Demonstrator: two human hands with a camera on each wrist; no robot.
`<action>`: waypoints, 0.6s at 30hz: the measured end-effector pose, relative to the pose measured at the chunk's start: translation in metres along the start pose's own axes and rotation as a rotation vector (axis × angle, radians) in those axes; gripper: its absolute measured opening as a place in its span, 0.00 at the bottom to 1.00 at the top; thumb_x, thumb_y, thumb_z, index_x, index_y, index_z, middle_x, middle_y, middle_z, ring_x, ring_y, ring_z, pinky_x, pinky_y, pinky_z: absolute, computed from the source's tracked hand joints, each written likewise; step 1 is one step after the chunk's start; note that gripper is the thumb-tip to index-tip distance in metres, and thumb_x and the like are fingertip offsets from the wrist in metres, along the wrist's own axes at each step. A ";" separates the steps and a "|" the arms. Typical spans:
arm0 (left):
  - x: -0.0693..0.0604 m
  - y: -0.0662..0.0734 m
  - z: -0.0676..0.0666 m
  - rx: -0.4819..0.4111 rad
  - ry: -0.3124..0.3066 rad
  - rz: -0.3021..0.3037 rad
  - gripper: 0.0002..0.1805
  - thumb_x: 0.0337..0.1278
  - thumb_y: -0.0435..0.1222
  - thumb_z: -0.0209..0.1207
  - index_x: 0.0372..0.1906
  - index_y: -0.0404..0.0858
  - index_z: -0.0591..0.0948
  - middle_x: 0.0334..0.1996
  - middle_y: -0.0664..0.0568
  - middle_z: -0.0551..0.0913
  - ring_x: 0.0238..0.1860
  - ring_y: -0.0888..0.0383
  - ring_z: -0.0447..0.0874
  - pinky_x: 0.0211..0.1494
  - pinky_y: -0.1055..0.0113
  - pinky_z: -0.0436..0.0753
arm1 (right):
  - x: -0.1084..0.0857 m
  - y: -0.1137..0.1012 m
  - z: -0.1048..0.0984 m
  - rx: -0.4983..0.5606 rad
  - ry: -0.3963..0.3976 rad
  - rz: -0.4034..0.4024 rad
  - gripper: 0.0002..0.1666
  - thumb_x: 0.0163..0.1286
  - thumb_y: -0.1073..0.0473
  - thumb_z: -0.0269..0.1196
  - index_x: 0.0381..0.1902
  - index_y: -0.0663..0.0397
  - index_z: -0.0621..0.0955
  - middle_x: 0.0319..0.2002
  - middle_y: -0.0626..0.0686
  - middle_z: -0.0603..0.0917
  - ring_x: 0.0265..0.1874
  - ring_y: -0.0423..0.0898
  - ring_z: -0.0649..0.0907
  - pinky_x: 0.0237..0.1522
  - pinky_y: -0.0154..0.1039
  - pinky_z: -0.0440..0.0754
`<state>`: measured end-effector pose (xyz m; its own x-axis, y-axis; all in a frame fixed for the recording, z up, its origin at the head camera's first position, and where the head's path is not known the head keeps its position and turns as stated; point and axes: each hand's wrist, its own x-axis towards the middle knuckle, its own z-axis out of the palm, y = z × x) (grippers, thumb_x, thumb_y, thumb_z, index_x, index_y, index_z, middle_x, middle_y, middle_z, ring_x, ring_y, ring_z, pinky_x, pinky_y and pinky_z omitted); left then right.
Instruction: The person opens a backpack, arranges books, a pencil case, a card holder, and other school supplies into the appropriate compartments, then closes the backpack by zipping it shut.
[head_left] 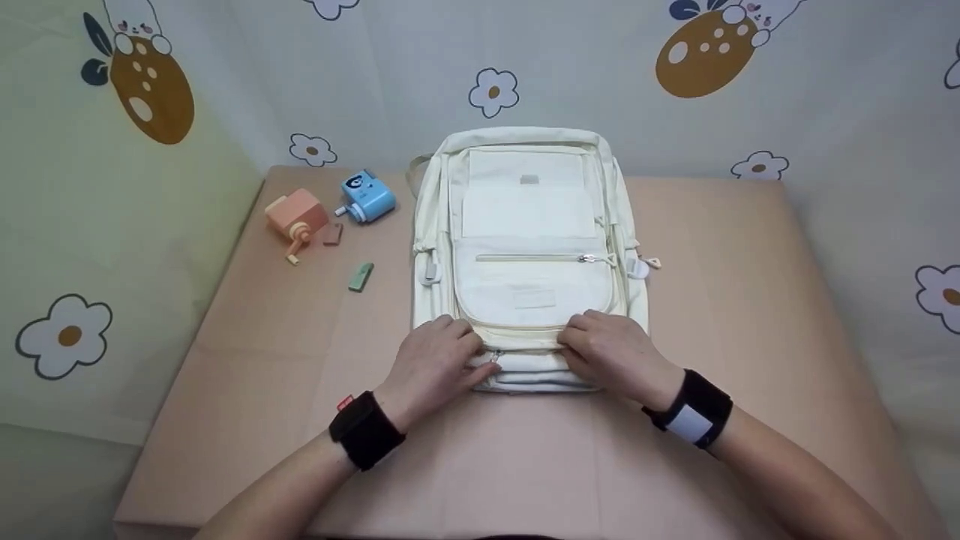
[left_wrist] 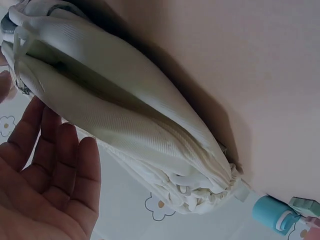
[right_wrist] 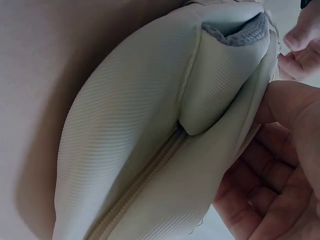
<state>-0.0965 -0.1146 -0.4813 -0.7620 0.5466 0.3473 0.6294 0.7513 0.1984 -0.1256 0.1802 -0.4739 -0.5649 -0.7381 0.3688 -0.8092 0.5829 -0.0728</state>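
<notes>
A cream backpack (head_left: 536,210) lies front side up, its bottom end toward the person. The left hand (head_left: 439,360) has its fingers on the lower left front edge, by a zipper pull; in the left wrist view the left hand (left_wrist: 50,180) shows bent fingers against the fabric (left_wrist: 115,105). At the lower right front edge, the right hand (head_left: 611,356) grips the fabric between thumb and fingers. The right wrist view shows the right hand (right_wrist: 280,165) holding that edge beside a zipper (right_wrist: 150,175) and a fold with grey lining (right_wrist: 240,35).
Left of the backpack are an orange sharpener-like device (head_left: 298,214) with a crank, a blue one (head_left: 367,196), a small pink block (head_left: 333,235) and a green block (head_left: 361,277). Patterned cloth (head_left: 397,82) hangs behind the table (head_left: 750,300).
</notes>
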 end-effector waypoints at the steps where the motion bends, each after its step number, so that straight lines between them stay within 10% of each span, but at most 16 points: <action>1: 0.000 0.001 0.002 0.003 0.013 0.010 0.15 0.60 0.53 0.70 0.35 0.45 0.86 0.31 0.58 0.80 0.32 0.57 0.76 0.32 0.63 0.73 | 0.000 0.000 0.000 0.001 0.001 0.002 0.03 0.63 0.63 0.69 0.32 0.51 0.84 0.29 0.46 0.81 0.28 0.46 0.81 0.25 0.43 0.79; 18: -0.007 -0.014 -0.003 -0.029 0.041 -0.031 0.02 0.64 0.37 0.67 0.37 0.44 0.85 0.30 0.57 0.82 0.31 0.56 0.78 0.31 0.63 0.74 | -0.003 0.001 0.001 -0.036 0.028 -0.014 0.06 0.63 0.64 0.68 0.29 0.50 0.82 0.27 0.46 0.79 0.26 0.47 0.79 0.21 0.42 0.76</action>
<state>-0.0995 -0.1296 -0.4835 -0.7748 0.5072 0.3773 0.6100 0.7566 0.2356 -0.1245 0.1827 -0.4766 -0.5482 -0.7369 0.3955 -0.8105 0.5847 -0.0340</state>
